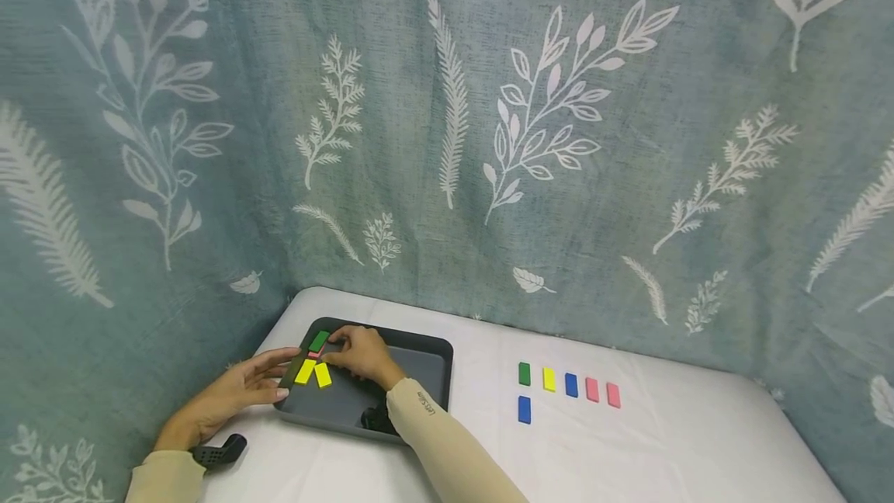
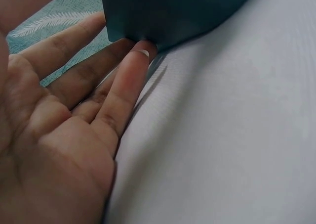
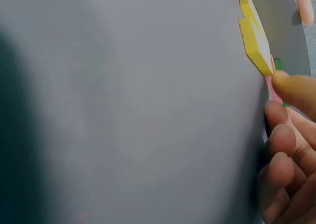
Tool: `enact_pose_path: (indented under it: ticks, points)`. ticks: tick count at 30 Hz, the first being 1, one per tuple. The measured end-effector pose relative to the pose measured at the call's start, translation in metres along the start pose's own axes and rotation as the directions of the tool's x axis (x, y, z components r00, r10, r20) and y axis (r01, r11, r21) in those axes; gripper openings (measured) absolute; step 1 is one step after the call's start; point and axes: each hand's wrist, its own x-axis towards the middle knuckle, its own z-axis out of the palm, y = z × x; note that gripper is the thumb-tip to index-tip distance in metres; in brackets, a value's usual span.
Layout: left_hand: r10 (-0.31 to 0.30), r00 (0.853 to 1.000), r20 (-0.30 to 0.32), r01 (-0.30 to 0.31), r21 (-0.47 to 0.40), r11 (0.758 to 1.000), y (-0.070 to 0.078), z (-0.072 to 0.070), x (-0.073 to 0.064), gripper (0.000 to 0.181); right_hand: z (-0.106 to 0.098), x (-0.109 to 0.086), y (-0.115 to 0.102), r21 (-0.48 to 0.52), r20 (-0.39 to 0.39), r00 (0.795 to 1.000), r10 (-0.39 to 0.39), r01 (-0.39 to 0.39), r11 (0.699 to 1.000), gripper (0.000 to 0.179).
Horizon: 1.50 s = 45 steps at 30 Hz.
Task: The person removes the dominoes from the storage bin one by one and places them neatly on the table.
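Note:
In the head view, my right hand is over the left part of a dark grey tray. Its thumb and index finger pinch a pink block, mostly covered by the fingers. Against it lies a green block, near the tray's far left corner. Two yellow blocks lie just nearer, angled to each other. My left hand is at the tray's left side, fingers extended, fingertips and thumb against the rim. The left wrist view shows those fingertips touching the tray's outer wall.
Right of the tray, a row of blocks lies on the white cloth: green, yellow, blue and two pink. Another blue block lies nearer. A leaf-patterned curtain hangs behind the table.

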Motion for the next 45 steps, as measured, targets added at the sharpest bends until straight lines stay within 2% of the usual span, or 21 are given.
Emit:
enact_pose_path:
  ticks: [6, 10, 19, 26, 30, 36, 45]
  points:
    - [-0.014, 1.000, -0.002, 0.014, -0.004, 1.000, -0.003, -0.004, 0.001, 0.067, 0.004, 0.003, -0.002, 0.045, -0.032, 0.999, -0.004, 0.006, 0.999, 0.051]
    - [-0.019, 1.000, -0.012, 0.019, 0.002, 1.000, -0.004, -0.006, 0.002, 0.066, 0.005, 0.005, -0.007, 0.029, -0.035, 0.999, -0.020, 0.021, 0.999, 0.060]
    - [-0.017, 0.999, -0.028, 0.017, 0.005, 1.000, -0.005, -0.005, 0.002, 0.065, 0.010, 0.008, -0.011, -0.035, -0.058, 0.998, -0.022, 0.020, 0.999, 0.052]
    - [-0.005, 1.000, -0.014, 0.005, 0.006, 1.000, 0.001, -0.001, 0.005, 0.065, 0.005, 0.007, -0.009, -0.041, -0.086, 0.996, -0.026, 0.023, 0.999, 0.054]
    - [-0.019, 1.000, -0.017, 0.019, 0.011, 1.000, 0.001, -0.001, 0.005, 0.066, 0.002, 0.005, -0.008, -0.024, -0.072, 0.997, -0.022, 0.020, 1.000, 0.050]
    - [-0.008, 1.000, -0.017, 0.009, 0.026, 1.000, 0.000, -0.002, 0.004, 0.067, -0.008, 0.000, -0.007, -0.004, -0.033, 0.998, -0.045, 0.044, 0.999, 0.046]
    - [-0.044, 0.998, -0.049, 0.045, 0.029, 0.999, -0.002, 0.000, 0.002, 0.069, -0.025, -0.014, 0.000, -0.001, -0.005, 0.998, -0.070, 0.070, 0.998, 0.045]
